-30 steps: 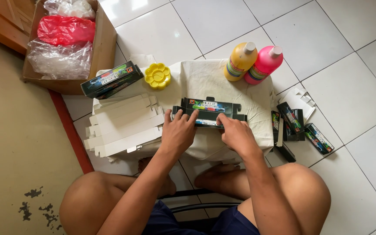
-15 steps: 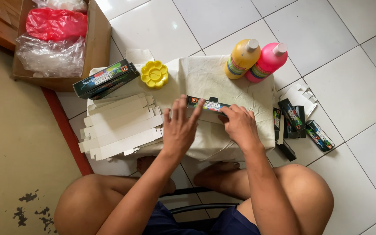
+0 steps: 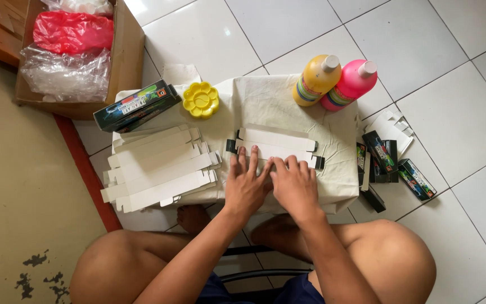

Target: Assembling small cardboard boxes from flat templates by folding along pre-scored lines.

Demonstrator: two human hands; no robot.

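Both hands, left hand point(image 3: 247, 186) and right hand point(image 3: 295, 187), lay flat, fingers spread, pressing one unfolded carton point(image 3: 277, 145) just beyond the fingertips. Two paint bottles point(image 3: 336, 81) stood behind; the stack of flat cartons point(image 3: 158, 166) held perhaps six.

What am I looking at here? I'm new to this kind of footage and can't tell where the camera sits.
The camera sits on a person's head, looking down at their own bare hands. Both hands, left hand and right hand, press flat on an unfolded white cardboard box blank lying on a cloth-covered low table. Nothing is gripped. Beside them lie a stack of flat white box blanks, a yellow flower-shaped paint palette, a yellow paint bottle and a pink paint bottle.
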